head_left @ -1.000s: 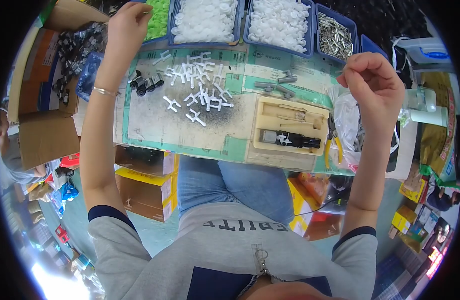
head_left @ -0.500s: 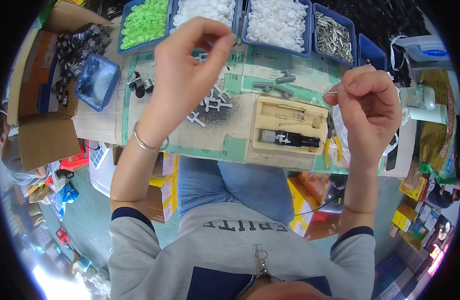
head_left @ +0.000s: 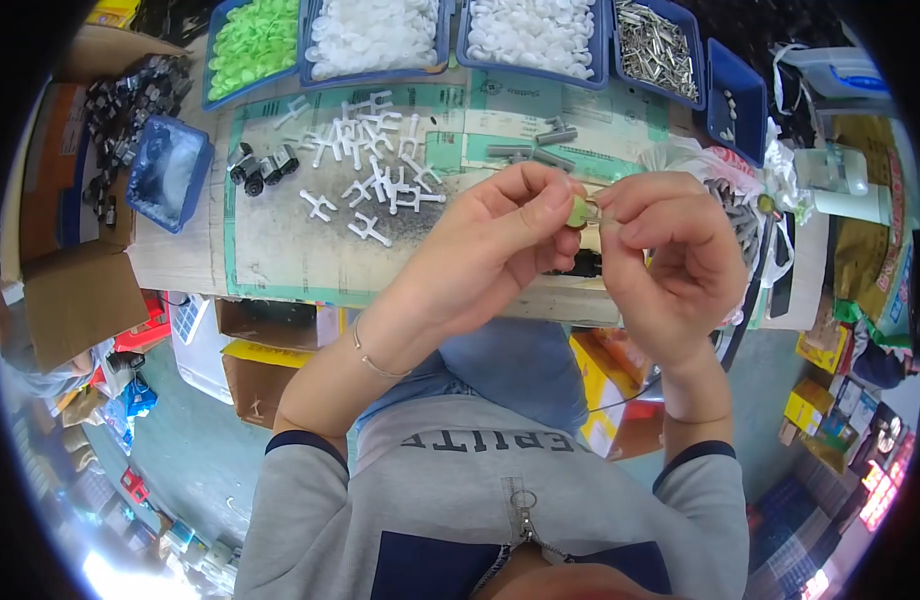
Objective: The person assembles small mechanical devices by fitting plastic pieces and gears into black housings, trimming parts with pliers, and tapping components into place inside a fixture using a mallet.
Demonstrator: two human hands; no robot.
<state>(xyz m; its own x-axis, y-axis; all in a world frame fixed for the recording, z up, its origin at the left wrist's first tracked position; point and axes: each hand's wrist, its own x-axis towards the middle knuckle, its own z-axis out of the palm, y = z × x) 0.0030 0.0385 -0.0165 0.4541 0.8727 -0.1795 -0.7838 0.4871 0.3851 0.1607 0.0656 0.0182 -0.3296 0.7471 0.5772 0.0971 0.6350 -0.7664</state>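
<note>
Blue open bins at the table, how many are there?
6. Along the far side, left to right: green-piece bin, first white-piece bin, second white-piece bin, metal-pin bin, rightmost bin. The sixth bin sits left, beside the carton. Others may be hidden.

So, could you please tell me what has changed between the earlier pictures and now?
The left hand has come from the bin of green pieces, rightward and toward the body, now pinching a green piece. The right hand has moved left to meet it, still holding a thin metal pin. The white forked parts stayed scattered on the table.
</note>
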